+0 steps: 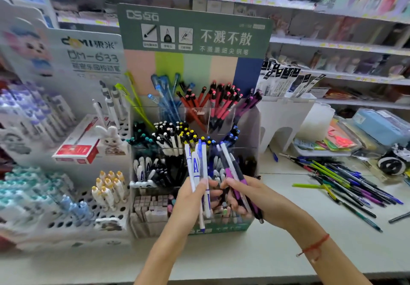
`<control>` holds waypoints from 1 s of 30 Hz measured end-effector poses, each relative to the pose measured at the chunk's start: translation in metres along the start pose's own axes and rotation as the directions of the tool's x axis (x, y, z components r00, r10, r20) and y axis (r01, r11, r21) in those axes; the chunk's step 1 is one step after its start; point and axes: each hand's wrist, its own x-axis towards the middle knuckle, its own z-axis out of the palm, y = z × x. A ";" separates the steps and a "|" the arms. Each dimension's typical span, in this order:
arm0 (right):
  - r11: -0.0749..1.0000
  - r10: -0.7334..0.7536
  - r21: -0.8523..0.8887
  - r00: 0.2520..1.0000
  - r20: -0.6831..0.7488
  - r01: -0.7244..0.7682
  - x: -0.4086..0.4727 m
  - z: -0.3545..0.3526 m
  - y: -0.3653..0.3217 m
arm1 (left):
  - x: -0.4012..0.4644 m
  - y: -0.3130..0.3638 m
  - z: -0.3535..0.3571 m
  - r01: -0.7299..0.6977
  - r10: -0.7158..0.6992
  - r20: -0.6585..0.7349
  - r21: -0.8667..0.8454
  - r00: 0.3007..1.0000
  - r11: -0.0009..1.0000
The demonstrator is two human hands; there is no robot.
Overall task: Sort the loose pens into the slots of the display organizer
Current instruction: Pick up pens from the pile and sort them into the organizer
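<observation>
From the head camera, we judge the sorting to be well under way but far from finished. The organizer (250, 129) stands at the back of the desk (288, 251), and most of its slots already bristle with pens: green, blue and red ones in the top tier, black-and-white and yellow-capped ones in the middle, darker ones below. The slot at the top right looks thinly filled, and we cannot tell whether any slot is quite empty. Our left hand (190, 198) has its grip closed round a small bunch of white pens (196, 169) with blue print, held upright just in front of the middle tiers. Our right hand (246, 196) grips a second bunch, the purple pens (233, 176) (one or two pale or dark barrels seem mixed in), tilted toward the left hand so the two bunches nearly meet. Neither bunch is in a slot yet. To the right, well apart from the organizer, a loose pile (346, 180) of green, blue, purple and black pens lies spread on the desk, so we reckon a good share of the work remains: the two bunches in hand first, then that whole pile.
</observation>
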 end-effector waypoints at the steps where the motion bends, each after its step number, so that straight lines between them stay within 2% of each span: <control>1: 1.000 0.003 0.013 0.999 0.054 -0.004 0.001 0.001 0.001 | 0.002 0.000 -0.001 -0.004 0.004 -0.013 -0.002 1.000 1.000; 3: 1.000 0.008 0.010 0.997 0.077 -0.009 0.003 0.004 0.002 | 0.004 -0.002 -0.002 -0.008 0.008 -0.039 0.001 0.999 1.000; 6: 1.000 0.003 -0.022 0.994 -0.107 -0.005 0.004 0.013 0.001 | 0.005 -0.003 -0.002 0.016 -0.019 -0.077 -0.035 0.997 0.999; 8: 0.997 -0.036 -0.071 0.967 -0.252 0.019 0.001 0.022 0.003 | 0.004 -0.001 -0.001 0.018 -0.022 -0.099 -0.048 0.995 0.999; 11: 0.993 -0.096 -0.093 0.939 -0.329 0.069 0.000 0.036 0.012 | 0.003 0.001 0.004 0.003 -0.008 -0.117 -0.045 0.993 0.999; 14: 1.000 -0.016 -0.021 0.910 -0.415 0.008 0.002 0.043 0.024 | 0.004 -0.001 0.009 -0.018 0.012 -0.128 -0.047 0.992 0.999; 18: 0.990 0.074 0.143 0.893 -0.444 -0.011 -0.003 0.042 0.029 | 0.005 -0.003 0.014 -0.039 0.033 -0.087 -0.059 0.996 0.998; 20: 0.978 0.075 0.206 0.911 -0.405 0.011 -0.008 0.041 0.028 | 0.005 -0.002 0.018 -0.047 0.043 -0.044 -0.088 0.998 0.995; 22: 0.977 0.059 0.209 0.900 -0.431 0.036 -0.012 0.038 0.027 | 0.005 -0.001 0.022 -0.062 0.060 -0.022 -0.105 0.998 0.993; 26: 0.992 -0.013 0.085 0.749 -0.662 0.092 -0.021 0.017 0.016 | 0.007 0.002 0.016 -0.072 0.068 -0.050 -0.083 0.996 0.994; 28: 0.991 -0.137 -0.096 0.675 -0.725 0.097 -0.030 -0.001 0.005 | 0.008 0.000 0.004 -0.053 0.049 -0.072 -0.062 0.996 0.997; 30: 0.936 -0.290 -0.351 0.639 -0.712 0.033 -0.037 -0.019 -0.007 | 0.007 -0.003 -0.011 -0.045 0.042 -0.070 -0.040 0.997 0.998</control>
